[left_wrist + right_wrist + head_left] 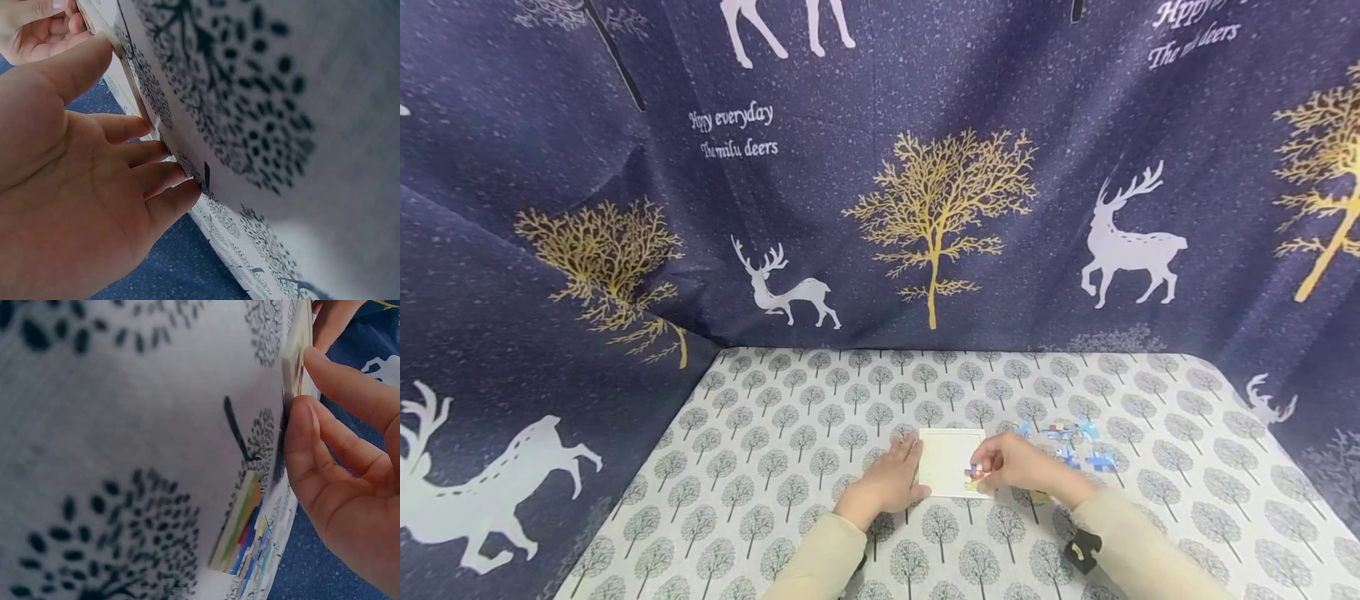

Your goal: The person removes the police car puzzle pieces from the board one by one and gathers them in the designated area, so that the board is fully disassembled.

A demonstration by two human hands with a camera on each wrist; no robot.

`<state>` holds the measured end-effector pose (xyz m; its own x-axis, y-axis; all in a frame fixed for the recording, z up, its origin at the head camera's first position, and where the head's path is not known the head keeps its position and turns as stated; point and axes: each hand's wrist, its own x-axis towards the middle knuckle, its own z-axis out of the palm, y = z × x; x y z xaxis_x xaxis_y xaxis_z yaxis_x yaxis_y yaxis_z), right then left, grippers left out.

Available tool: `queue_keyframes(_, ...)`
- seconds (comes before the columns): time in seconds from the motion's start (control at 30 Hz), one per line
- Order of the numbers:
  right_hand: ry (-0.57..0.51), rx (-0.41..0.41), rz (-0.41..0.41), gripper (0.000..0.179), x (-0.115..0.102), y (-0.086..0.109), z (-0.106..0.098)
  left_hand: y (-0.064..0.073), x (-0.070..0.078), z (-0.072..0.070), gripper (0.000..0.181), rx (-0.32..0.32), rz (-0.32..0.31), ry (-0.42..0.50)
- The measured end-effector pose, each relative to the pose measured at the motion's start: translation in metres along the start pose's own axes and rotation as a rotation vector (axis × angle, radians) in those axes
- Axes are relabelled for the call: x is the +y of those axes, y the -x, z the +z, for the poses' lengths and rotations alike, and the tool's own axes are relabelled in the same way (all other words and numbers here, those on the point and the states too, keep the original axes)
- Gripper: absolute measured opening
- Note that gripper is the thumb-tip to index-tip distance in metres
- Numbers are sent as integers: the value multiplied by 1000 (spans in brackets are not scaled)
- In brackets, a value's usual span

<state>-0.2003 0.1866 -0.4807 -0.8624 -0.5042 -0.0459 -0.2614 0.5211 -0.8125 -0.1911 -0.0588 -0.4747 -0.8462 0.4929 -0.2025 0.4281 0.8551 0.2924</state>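
A shallow white puzzle tray point(945, 457) with a raised rim lies on the tablecloth. My left hand point(891, 477) rests along its left edge, fingers extended and thumb at the near corner; the left wrist view shows the palm of this hand point(94, 162) with the thumb at the tray's rim. At the tray's near right corner, my right hand point(1011, 463) pinches a colourful puzzle piece point(974, 476) between thumb and index finger. In the right wrist view, the fingers of the right hand point(350, 444) largely hide that piece.
Several blue-and-white puzzle pieces point(1078, 450) lie right of the tray, behind the right forearm. A striped, multicoloured piece point(237, 528) lies close to the right hand. A dark blue curtain point(880, 208) with deer and trees hangs behind the tree-print tablecloth point(790, 483).
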Motion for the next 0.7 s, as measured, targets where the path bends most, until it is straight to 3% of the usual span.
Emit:
queue_keyframes(0.43, 35, -25, -48, 31, 5, -1, 2, 2, 3, -3, 73, -1, -3, 5)
queue_keyframes(0.7, -19, -21, -43, 38, 2, 0, 5, 0, 2, -1, 73, -10, -11, -14)
